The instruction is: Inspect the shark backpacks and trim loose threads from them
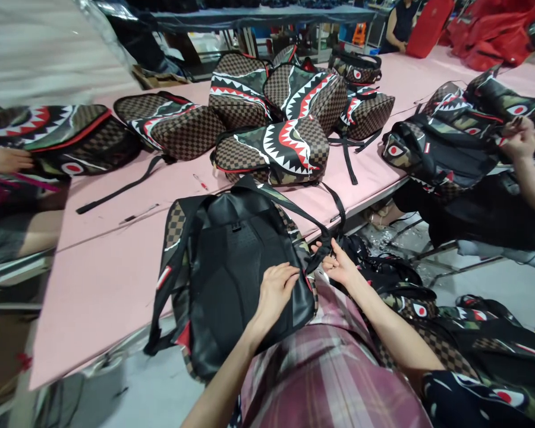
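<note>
A backpack (pixel 236 273) with a black back panel lies back side up across the table edge and my lap. Its sides carry brown checks and camouflage, with a red trim at the edges. My left hand (pixel 277 290) rests on the right part of the back panel, fingers extended toward the side edge and gripping nothing I can see. Just beyond that edge, my right hand (pixel 337 263) pinches a bunched black strap (pixel 323 246). This webbing runs up to the top of the backpack. Some of my right fingertips are hidden behind it.
Several finished-looking shark-mouth backpacks (pixel 289 151) stand on the pink table (pixel 102 279). More backpacks (pixel 421 309) are piled low at my right. Co-workers' hands (pixel 519 138) handle backpacks on both sides. A red pen (pixel 200 182) and loose strap (pixel 120 187) lie on the table.
</note>
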`<state>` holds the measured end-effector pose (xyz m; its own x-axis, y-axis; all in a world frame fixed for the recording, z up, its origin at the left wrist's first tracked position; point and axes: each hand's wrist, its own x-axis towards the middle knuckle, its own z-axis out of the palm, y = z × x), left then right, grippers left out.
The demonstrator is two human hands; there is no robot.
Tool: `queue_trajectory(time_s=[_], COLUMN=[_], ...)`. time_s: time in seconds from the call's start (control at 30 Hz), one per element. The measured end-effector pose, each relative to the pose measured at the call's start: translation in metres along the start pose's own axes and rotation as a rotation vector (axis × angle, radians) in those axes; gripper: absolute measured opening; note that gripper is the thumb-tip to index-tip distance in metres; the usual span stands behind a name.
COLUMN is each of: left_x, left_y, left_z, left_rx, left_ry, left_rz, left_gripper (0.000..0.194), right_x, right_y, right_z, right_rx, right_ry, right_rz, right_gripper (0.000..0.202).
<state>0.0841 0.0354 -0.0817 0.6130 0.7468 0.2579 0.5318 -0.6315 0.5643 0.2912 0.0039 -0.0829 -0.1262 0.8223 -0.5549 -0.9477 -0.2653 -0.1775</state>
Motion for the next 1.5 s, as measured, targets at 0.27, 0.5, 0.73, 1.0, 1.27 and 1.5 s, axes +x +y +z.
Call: queue_trajectory(time_s=[0.27, 0.5, 0.73, 1.0, 1.27, 1.5], left_x=[-0.070, -0.113, -0.117, -0.110, -0.111, -0.113], left_y=[-0.087, -0.100, -0.063, -0.060, -0.056, -0.048], left_z=[-0.059, -0.064, -0.033, -0.009, -0.004, -0.004], left_rx=[0.385, 0.343, 0.365, 0.403, 0.220, 0.246], left_ry=[0.120, 0.098, 0.102, 0.196, 0.244, 0.261], left_rz=[-0.215, -0.302, -0.009, 0.057, -0.039, -0.079], left_gripper=[0.034, 0.042, 0.068, 0.072, 0.070, 0.067], right_x=[0.014, 0.075, 0.015, -0.034, -0.044, -0.040], right_y=[-0.038, -0.096, -0.086, 0.054, 0.132, 0.136], right_z=[0.026, 0.090, 0.007, -0.064, -0.067, -0.051], right_rx=[-0.120, -0.525, -0.939, -1.421, -1.971, -2.097], right_ry=[0.120, 0.003, 0.352, 0.261, -0.086, -0.056], right_rz=[-0.026, -0.542, -1.029, -0.839, -1.104, -1.260], right_gripper=[0.041, 0.034, 0.031, 0.038, 0.045, 0.019])
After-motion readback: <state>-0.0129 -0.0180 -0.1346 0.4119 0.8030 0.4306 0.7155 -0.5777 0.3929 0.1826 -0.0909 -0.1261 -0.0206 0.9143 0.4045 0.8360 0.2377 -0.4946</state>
